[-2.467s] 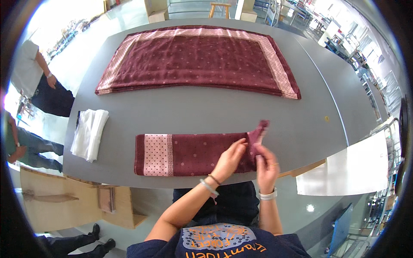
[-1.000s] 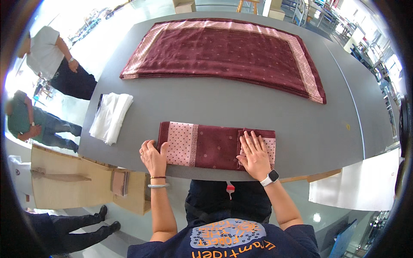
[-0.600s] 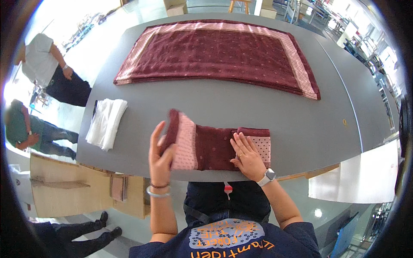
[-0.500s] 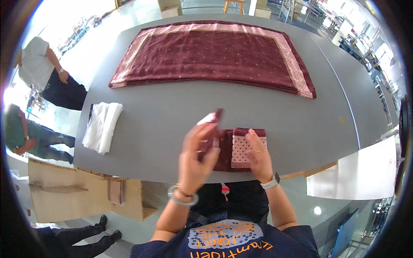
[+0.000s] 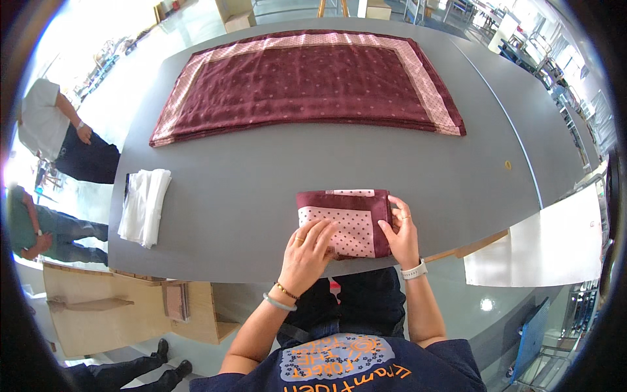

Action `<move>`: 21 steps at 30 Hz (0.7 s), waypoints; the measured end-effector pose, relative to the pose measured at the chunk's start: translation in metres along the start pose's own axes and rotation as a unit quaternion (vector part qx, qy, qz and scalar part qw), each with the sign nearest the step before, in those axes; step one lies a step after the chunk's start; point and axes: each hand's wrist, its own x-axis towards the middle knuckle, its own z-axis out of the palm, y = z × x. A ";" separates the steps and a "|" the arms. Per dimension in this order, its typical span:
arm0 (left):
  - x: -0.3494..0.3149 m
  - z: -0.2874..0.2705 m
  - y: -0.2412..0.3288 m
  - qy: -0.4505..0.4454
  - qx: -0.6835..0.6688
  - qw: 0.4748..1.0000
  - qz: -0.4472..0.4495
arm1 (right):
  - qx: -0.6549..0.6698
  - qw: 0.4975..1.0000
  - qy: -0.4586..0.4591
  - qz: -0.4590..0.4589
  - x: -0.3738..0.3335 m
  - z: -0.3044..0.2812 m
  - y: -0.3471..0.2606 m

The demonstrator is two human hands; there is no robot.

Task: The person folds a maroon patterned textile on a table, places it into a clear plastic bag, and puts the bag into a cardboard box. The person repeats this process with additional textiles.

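Note:
A small folded scarf (image 5: 353,225), maroon with a pink dotted panel, lies at the near edge of the grey table. Across its lower left part rests my left hand (image 5: 307,258), palm down, the fingers laid over the pink panel. At the right edge, my right hand (image 5: 403,238) grips the fold, thumb on top and the index finger by the upper right corner; its other fingers are partly hidden. Farther back, a wide, flat stack of maroon scarves (image 5: 307,85) with pink dotted borders spreads over the table.
White, thin plastic bags (image 5: 145,208) lie in a pile on the left. Two people stand beyond the table's left side; another person's legs show lower left. A wooden shelf unit (image 5: 111,304) stands below the left edge, a white board (image 5: 535,248) at right.
My left hand has brought the scarf's raised left part over to the right and down onto the rest. My right hand has shifted to the right edge of the smaller bundle.

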 end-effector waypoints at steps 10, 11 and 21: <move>-0.026 0.010 -0.020 -0.018 -0.033 0.999 0.000 | -0.117 0.992 -0.027 -0.036 0.005 -0.011 0.013; -0.025 0.009 -0.017 -0.017 -0.086 0.996 -0.025 | -0.111 0.993 -0.030 -0.028 0.006 -0.011 0.014; -0.005 0.024 -0.011 0.069 0.005 0.995 -0.065 | -0.085 0.995 -0.054 0.009 0.012 -0.014 0.017</move>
